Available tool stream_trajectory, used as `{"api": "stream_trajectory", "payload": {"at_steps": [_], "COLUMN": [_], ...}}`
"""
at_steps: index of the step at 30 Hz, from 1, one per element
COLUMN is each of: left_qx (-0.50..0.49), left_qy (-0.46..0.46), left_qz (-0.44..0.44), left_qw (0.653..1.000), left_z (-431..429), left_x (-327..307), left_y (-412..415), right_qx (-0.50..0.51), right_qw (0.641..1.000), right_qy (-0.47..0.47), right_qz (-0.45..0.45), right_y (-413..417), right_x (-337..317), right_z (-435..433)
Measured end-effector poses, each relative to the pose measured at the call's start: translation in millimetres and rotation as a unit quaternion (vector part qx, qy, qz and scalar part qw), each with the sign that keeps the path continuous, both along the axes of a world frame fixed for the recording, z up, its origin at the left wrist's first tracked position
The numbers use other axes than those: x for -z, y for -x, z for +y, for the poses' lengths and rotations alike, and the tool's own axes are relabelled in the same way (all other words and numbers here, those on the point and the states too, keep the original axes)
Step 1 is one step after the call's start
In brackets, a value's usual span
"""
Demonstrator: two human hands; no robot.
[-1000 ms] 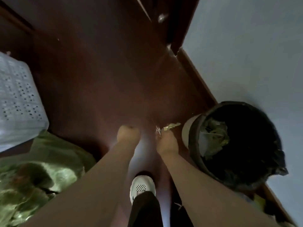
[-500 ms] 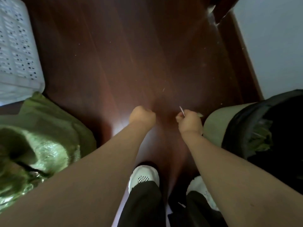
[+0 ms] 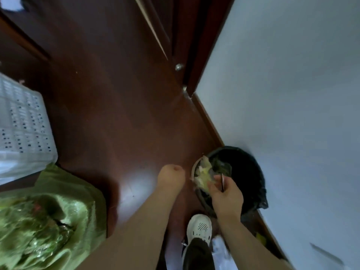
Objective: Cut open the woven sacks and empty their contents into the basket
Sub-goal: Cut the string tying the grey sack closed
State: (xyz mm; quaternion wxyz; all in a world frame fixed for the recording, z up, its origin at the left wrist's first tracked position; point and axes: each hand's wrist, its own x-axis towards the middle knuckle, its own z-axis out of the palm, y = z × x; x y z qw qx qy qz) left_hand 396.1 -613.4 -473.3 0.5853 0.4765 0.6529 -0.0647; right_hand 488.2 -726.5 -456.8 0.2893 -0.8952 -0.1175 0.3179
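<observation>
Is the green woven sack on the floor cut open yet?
Open: the green woven sack gapes at its top, with leafy greens showing inside.

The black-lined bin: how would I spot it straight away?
Follow the pale wall down to its dark wooden skirting. There stands the round bin with a black bag liner, yellow-green scraps inside, under the right hand. Nothing else nearby is round or black-lined.

No text, label, brand, number or sign can be read anywhere in the view; the white basket point(image 3: 25, 121), the green woven sack point(image 3: 58, 211) and the white shoe point(image 3: 199, 228) carry only holes or plain surfaces, blurred
</observation>
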Motion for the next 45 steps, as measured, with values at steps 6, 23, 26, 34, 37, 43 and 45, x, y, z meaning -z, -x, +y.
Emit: {"api": "stream_trajectory", "payload": {"at_steps": [6,23,26,34,37,43,45], "left_qx": [0.076,0.005,-0.007,-0.106,-0.154,-0.200,-0.228], "left_qy": [-0.006,-0.006,-0.015,-0.047,-0.054,-0.065,-0.060], "left_qz": [-0.040,-0.025,-0.012,0.034,0.042,0.071,0.076], "left_qw": [0.996,1.000,1.000,0.993,0.986,0.975,0.969], "left_z": [-15.4,-25.2,-24.4,-6.0,-5.7,-27.1,-40.2], "left_x": [-33.1,-36.2,-47.6,-98.0,-119.2,-132.9,-130.0], "left_y": [-41.9,-26.3,-13.3,68.1,116.5,258.7,318.6], "right_qx": [0.062,0.036,0.012,-0.013,-0.110,-0.244,-0.256], "right_qw": [0.996,0.986,0.993,0.982,0.978,0.958,0.953], "right_qy": [0.033,0.161,0.107,0.010,0.005,0.000,0.003], "right_qz": [-0.063,0.011,0.049,0.190,0.177,0.153,0.164], "right_y": [-37.6,-64.0,-42.4,39.6,78.9,204.9,261.1], "right_x": [-21.5,-14.1,-24.3,-59.9,-69.0,-70.8,-68.8], "right_z": [-30.2,-25.9,-12.1,43.8,56.1,52.4,45.8]}}
